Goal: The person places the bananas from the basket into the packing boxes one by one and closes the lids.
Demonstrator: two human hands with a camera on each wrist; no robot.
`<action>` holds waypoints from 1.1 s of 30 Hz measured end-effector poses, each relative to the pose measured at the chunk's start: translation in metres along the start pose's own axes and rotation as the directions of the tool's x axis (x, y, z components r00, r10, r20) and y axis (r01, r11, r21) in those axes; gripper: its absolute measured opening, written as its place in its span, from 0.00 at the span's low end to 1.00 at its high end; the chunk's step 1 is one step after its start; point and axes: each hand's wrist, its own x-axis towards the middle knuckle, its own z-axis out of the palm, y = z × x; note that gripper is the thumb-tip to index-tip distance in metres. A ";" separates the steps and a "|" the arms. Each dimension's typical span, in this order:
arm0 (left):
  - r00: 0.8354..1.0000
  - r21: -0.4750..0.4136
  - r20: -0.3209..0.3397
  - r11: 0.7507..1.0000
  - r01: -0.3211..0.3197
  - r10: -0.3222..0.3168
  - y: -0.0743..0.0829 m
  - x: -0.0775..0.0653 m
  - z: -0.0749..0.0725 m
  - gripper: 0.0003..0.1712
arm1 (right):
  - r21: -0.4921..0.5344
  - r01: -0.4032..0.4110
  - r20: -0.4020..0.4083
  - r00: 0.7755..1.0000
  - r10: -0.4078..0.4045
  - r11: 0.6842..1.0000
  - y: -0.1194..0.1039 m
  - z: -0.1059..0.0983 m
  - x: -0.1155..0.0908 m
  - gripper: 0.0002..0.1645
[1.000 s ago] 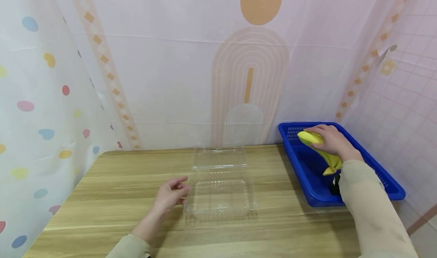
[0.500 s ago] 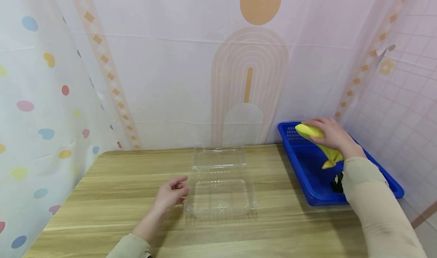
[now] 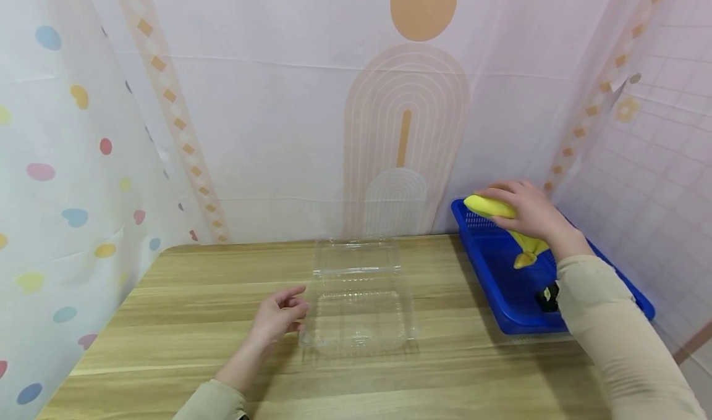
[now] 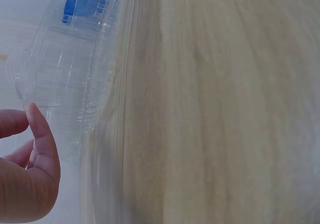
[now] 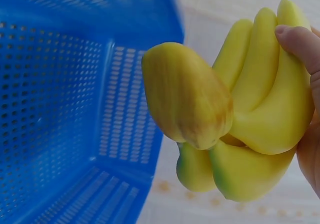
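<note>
One hand [image 3: 528,213], palm down, around bananas [image 5: 265,94]

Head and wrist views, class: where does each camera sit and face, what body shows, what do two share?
Head: on the head, facing forward and down at table, clear container, blue basket; left hand, right hand, sleeves show.
Left wrist: on that wrist, facing table, clear container; left hand shows.
Right wrist: on that wrist, facing bananas and blue basket; part of right hand shows.
Shared by head and right wrist: bananas.
</note>
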 end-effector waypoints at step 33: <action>1.000 -0.005 0.000 1.000 -0.007 0.007 0.000 0.001 0.002 0.28 | 0.032 0.449 -0.126 0.888 -0.442 0.893 -0.101 0.036 0.053 0.34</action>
